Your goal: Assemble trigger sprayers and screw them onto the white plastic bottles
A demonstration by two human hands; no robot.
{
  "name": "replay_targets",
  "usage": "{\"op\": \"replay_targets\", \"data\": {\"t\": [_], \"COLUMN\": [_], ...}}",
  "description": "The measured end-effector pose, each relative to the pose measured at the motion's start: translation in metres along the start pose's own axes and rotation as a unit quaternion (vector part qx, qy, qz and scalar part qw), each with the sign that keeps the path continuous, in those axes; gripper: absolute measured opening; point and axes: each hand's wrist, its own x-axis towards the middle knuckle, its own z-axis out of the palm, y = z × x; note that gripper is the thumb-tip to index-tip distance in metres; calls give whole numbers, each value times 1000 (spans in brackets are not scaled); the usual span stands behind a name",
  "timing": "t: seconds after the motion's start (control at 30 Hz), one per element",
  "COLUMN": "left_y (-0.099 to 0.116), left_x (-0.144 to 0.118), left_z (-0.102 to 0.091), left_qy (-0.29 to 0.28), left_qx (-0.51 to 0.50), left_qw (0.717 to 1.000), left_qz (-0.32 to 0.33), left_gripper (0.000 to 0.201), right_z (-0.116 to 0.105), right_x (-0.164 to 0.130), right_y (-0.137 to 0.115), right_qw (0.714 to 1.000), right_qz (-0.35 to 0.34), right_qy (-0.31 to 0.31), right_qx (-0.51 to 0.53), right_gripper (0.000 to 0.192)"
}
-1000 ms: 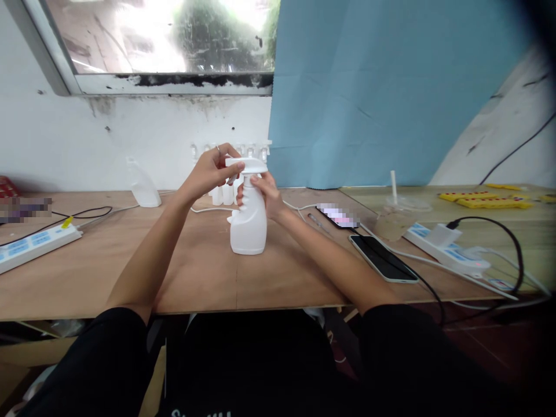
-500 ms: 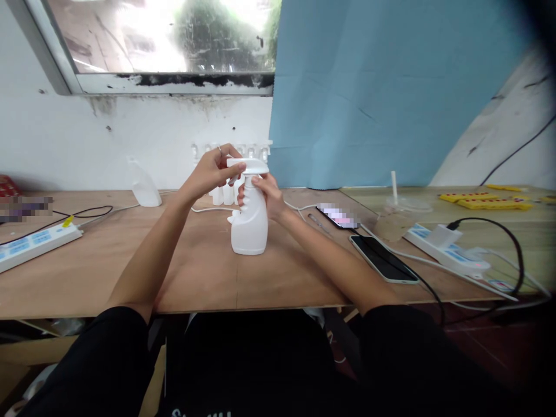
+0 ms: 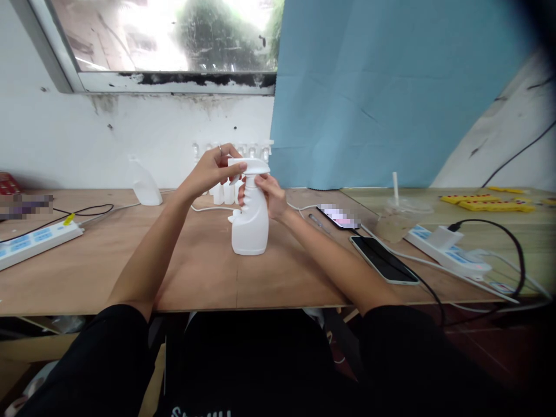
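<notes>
A white plastic spray bottle (image 3: 249, 226) stands upright on the wooden table (image 3: 195, 272) in front of me. My left hand (image 3: 211, 172) grips its white trigger spray head (image 3: 252, 166) from the left, fingertips on the nozzle end. My right hand (image 3: 270, 194) is wrapped round the ribbed neck of the bottle just under the head. A ring shows on a finger of my left hand.
A headless white bottle (image 3: 144, 184) stands at the back left, and several small white bottles (image 3: 226, 191) behind my hands. Two phones (image 3: 384, 258) lie to the right, near a plastic cup with straw (image 3: 394, 217). Power strips (image 3: 37, 238) and cables lie at both sides.
Both hands keep the same hold on the bottle; the view has shifted very slightly and the bottle has barely moved.
</notes>
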Motion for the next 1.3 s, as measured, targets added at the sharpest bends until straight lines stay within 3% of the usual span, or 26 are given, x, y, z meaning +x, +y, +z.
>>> {"op": "replay_targets", "data": {"t": [0.3, 0.4, 0.5, 0.6, 0.7, 0.8, 0.87, 0.93, 1.13, 1.2, 1.3], "left_y": [-2, -4, -15, -35, -50, -52, -48, -44, -36, -35, -38], "left_x": [0, 3, 6, 7, 4, -1, -3, -3, -1, -1, -2], "left_z": [-2, -6, -14, -20, -21, -15, -8, -1, 14, 7, -21], "left_qy": [-8, -4, 3, -12, -152, -339, -407, -436, -419, -402, -363], "left_qx": [-2, -26, -72, -48, 50, 86, 81, 94, 204, 181, 125], "left_qw": [1000, 1000, 997, 996, 978, 920, 889, 874, 872, 884, 904], "left_qz": [3, 2, -30, -73, -132, -178, -193, -192, -150, -157, -189], "left_gripper": [24, 39, 58, 51, 31, 32, 45, 51, 28, 30, 28], "right_z": [8, 7, 3, -2, -5, -6, -6, -5, -5, -12, -32], "right_x": [1, 4, 6, 7, 7, 8, 8, 8, 8, 10, 11], "right_y": [-5, -5, -8, -13, -17, -16, -15, -15, -11, -4, 13], "right_qw": [999, 999, 999, 994, 988, 985, 988, 990, 991, 991, 989], "right_qz": [-9, 5, 38, 85, 120, 135, 132, 119, 107, 76, 48], "right_qy": [21, 12, -12, -52, -91, -90, -54, -25, -6, 25, 33], "right_qx": [-40, -42, -32, -35, -46, -53, -63, -69, -86, -105, -139], "right_gripper": [47, 39, 32, 27, 22, 17, 14, 14, 39, 42, 46]}}
